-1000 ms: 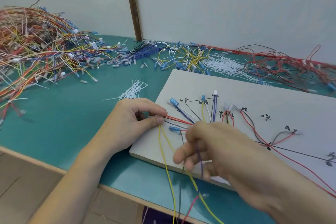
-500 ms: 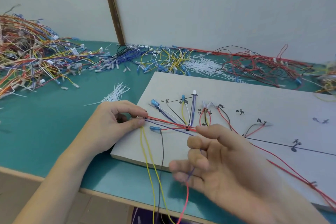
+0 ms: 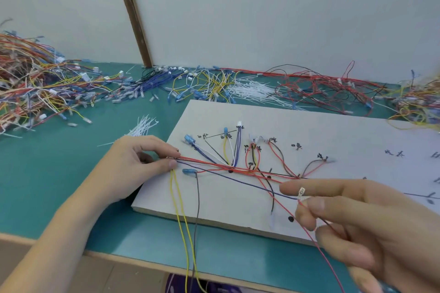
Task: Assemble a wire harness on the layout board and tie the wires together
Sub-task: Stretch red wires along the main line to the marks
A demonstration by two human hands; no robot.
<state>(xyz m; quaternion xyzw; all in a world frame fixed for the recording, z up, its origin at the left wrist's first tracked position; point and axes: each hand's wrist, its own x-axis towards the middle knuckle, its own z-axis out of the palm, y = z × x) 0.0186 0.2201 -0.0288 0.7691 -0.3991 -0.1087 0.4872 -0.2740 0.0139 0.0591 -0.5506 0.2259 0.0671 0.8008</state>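
Blue wire (image 3: 238, 179) is now stretching out: our right hand (image 3: 352, 226) is pinching its tip, our left hand (image 3: 133, 166) still pinching the wire bundle (image 3: 214, 166) on the layout board (image 3: 309, 126).

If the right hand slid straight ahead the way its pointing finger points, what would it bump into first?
Probably the wires stretched across the board, then the left hand pinching them. The right hand looks raised, so depth is uncertain.

A wire-harness assembly workbench: behind the white marked layout board (image 3: 309, 131), tangled heaps of multicoloured terminated wires (image 3: 35, 88) and white cable ties (image 3: 257, 91) cover a green table (image 3: 59, 173).
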